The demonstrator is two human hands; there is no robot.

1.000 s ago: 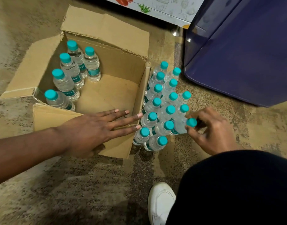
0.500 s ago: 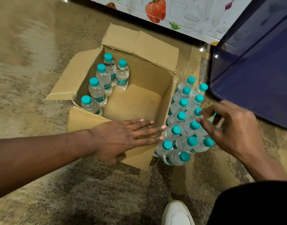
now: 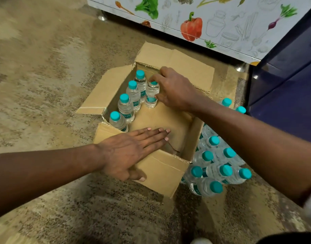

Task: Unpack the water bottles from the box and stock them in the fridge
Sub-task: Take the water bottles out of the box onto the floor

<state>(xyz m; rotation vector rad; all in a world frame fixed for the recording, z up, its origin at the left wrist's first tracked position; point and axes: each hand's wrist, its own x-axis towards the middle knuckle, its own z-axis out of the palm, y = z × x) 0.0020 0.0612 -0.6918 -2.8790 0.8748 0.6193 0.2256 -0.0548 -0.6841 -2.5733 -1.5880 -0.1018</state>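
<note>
- The right hand [image 3: 176, 90] is gripping an upright water bottle [image 3: 151, 95] inside the cardboard box [image 3: 161, 173], fingers curling over its cap.
- The left hand [image 3: 128, 152] is lying flat on the box's near flap, fingers straight, together.
- Four other bottles [image 3: 126, 107] are standing along the box's left wall.
- More bottles [image 3: 220, 170] are clustering on the floor right of the box, near the blue fridge [image 3: 283, 106].

Left hand [image 3: 124, 153] flat, fingers [image 3: 154, 136] straight, right hand [image 3: 175, 89] gripping bottle [image 3: 151, 96]

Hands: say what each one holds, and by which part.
The right hand grips one bottle in the box, fingers over its cap, thumb on its label. The left hand lies flat on the box's near edge, holding nothing.
</note>
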